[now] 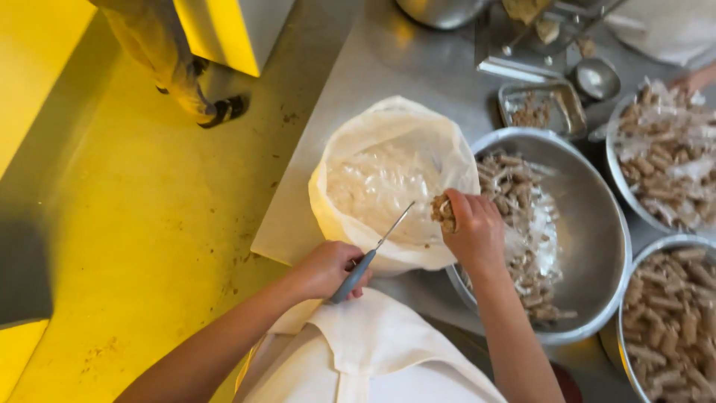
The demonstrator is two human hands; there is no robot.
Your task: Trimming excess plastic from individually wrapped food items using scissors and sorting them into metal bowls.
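My left hand [328,269] grips grey-handled scissors [371,256], their thin blades pointing up and right over a white plastic bag [391,183]. My right hand [473,227] is closed on a small bundle of brown stick-shaped rolls [443,211], held at the bag's right edge. The bag stands open on the steel table and holds crumpled clear plastic. Just right of it is a large steel bowl [589,224] with several brown rolls in clear wrapping along its left side.
Two more steel bowls of brown rolls sit at the right, one [664,153] behind the other [671,321]. A small steel tray [541,104] and ladle [595,77] lie farther back. Another person's leg and sandal [201,101] stand on the yellow floor at upper left.
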